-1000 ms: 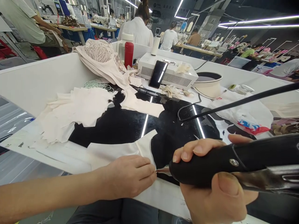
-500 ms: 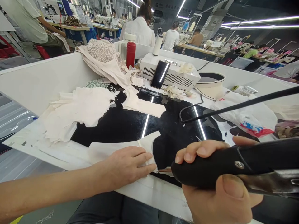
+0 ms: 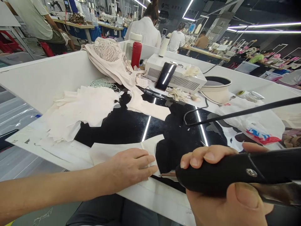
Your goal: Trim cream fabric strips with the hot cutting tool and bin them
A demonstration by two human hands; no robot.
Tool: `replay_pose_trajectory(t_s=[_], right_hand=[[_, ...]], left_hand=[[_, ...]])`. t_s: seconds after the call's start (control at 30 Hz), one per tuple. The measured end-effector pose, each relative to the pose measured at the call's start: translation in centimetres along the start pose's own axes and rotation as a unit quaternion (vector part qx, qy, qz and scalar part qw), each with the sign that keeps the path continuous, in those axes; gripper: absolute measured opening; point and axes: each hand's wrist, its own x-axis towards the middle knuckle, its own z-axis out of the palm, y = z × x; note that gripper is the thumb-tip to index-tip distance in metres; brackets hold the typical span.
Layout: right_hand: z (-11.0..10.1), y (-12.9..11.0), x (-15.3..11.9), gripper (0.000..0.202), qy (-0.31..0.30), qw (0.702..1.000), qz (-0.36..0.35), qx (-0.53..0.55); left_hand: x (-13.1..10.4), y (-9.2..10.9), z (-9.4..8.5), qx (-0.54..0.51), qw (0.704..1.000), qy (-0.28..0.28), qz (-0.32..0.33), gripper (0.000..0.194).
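Note:
My left hand [image 3: 131, 168] lies flat, fingers stretched out, on a pale cream fabric piece [image 3: 117, 150] at the table's front edge. Wrapped around the thick black handle of a handheld tool with a thin metal tip [image 3: 211, 171] is my right hand [image 3: 225, 194]. The tip points left and sits by the fabric's right edge, close to my left fingertips; whether it touches the cloth I cannot tell. Farther back, another cut fabric piece [image 3: 148, 106] rests on the glossy black surface [image 3: 122, 128].
A heap of cream fabric pieces [image 3: 82, 106] lies left. Behind stand a phone [image 3: 166, 76], a white vented box [image 3: 181, 73], a red bottle [image 3: 136, 55] and a round cream container [image 3: 216, 91]. A black cable [image 3: 246, 110] crosses above a plastic bag [image 3: 258, 122] at right. Several people sit beyond.
The whole view has shifted slightly. The tool and my right hand have moved a little to the right and down. My left hand stays on the fabric.

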Motion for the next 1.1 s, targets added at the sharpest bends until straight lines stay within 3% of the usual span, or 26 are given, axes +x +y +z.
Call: replay_pose_trajectory(t_s=[0.27,0.67,1.1], right_hand=[[0.3,0.3,1.1,0.048,-0.003,1.000,-0.011,-0.002],[0.8,0.3,1.3,0.038,-0.001,0.999,-0.031,-0.024],[1.7,0.6,1.4,0.040,0.014,0.999,-0.037,-0.018]], left_hand=[[-0.3,0.1,0.6,0.015,1.000,0.009,0.021,0.018],[-0.2,0.8,0.3,-0.004,1.000,0.022,-0.003,0.023],[-0.7,1.2,0.3,-0.005,1.000,0.007,-0.028,0.024]])
